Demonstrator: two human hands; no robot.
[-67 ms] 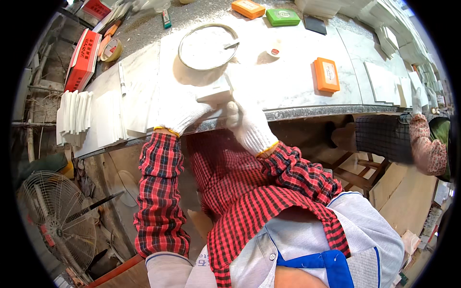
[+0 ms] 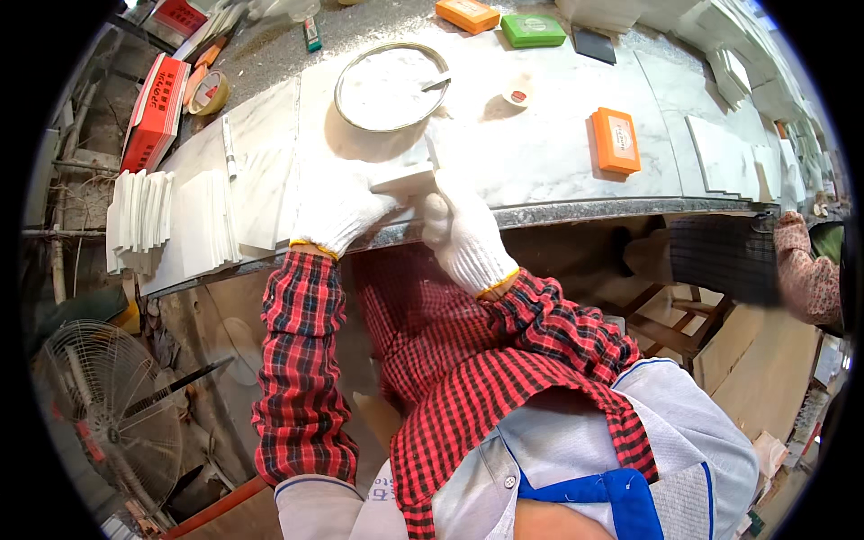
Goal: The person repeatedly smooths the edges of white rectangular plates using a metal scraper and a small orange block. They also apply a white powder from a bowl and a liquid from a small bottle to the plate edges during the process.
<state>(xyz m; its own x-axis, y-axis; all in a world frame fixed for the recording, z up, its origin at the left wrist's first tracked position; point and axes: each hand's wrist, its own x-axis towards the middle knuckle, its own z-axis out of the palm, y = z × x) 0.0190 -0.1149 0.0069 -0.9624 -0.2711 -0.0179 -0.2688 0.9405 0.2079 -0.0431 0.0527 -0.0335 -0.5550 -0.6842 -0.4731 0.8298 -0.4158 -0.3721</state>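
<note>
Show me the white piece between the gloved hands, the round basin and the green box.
White piece (image 2: 404, 184), head view: its shaded near side.
Round basin (image 2: 382, 130), head view: its near rim.
Green box (image 2: 533, 31), head view: its top face.

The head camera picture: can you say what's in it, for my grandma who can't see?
A person's left hand and right hand, in white gloves, meet at a small white slab near a table's front edge; glare hides the exact grip. Beyond them sits a round bowl, with thin white slabs to the left and an orange box to the right.
</note>
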